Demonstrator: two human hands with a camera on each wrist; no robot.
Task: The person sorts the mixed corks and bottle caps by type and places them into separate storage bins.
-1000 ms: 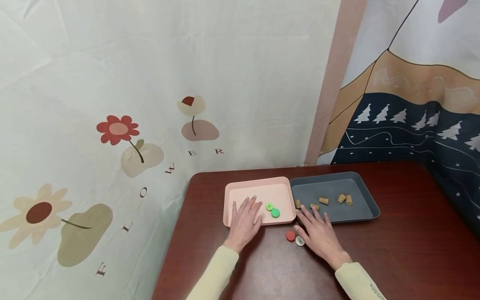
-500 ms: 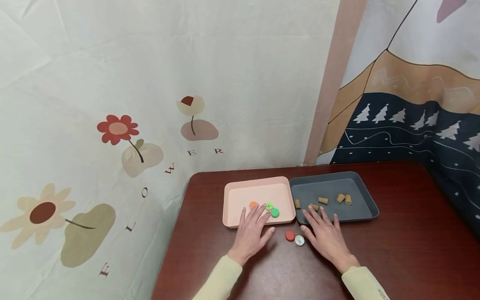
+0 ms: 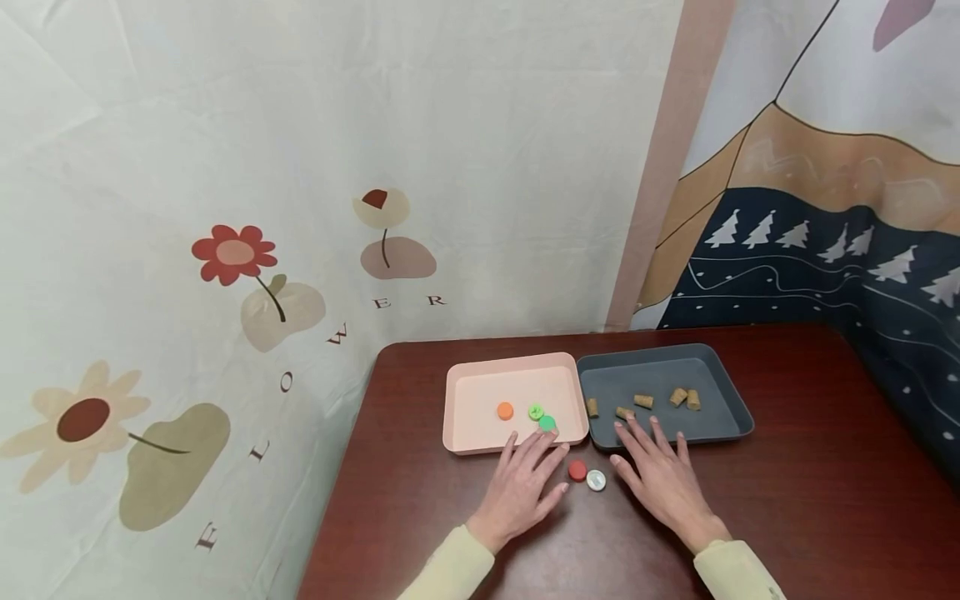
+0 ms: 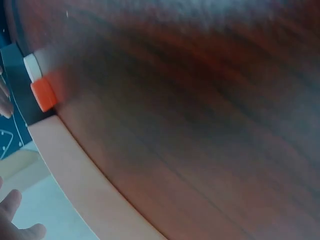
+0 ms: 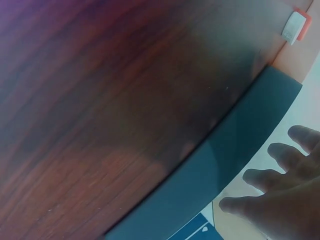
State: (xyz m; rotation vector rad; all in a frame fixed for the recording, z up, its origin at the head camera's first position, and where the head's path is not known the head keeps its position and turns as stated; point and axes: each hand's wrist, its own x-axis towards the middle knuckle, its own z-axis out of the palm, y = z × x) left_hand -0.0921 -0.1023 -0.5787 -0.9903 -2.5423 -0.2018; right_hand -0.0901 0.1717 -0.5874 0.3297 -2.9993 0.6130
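Observation:
My left hand (image 3: pixel 519 490) hovers with spread fingers at the front edge of the pink tray (image 3: pixel 468 387), just short of a dark green bottle cap (image 3: pixel 547 423). A light green cap (image 3: pixel 536 412) and an orange cap (image 3: pixel 506 411) lie in that tray. My right hand (image 3: pixel 663 477) is spread over the near rim of the dark grey tray (image 3: pixel 720 425), its fingertips close to a cork piece (image 3: pixel 624 412). Between the hands, a red cap (image 3: pixel 577 471) and a white cap (image 3: pixel 596 480) lie on the table. Neither hand holds anything.
Several more cork pieces, such as one cork (image 3: pixel 643 402), lie in the grey tray. The trays stand side by side on the dark red wooden table (image 3: pixel 810 467). A patterned cloth backdrop (image 3: pixel 510 167) hangs behind the table.
My left hand has drawn back and to the right, uncovering the orange cap. My right hand has shifted slightly right and back. The caps and corks lie as before.

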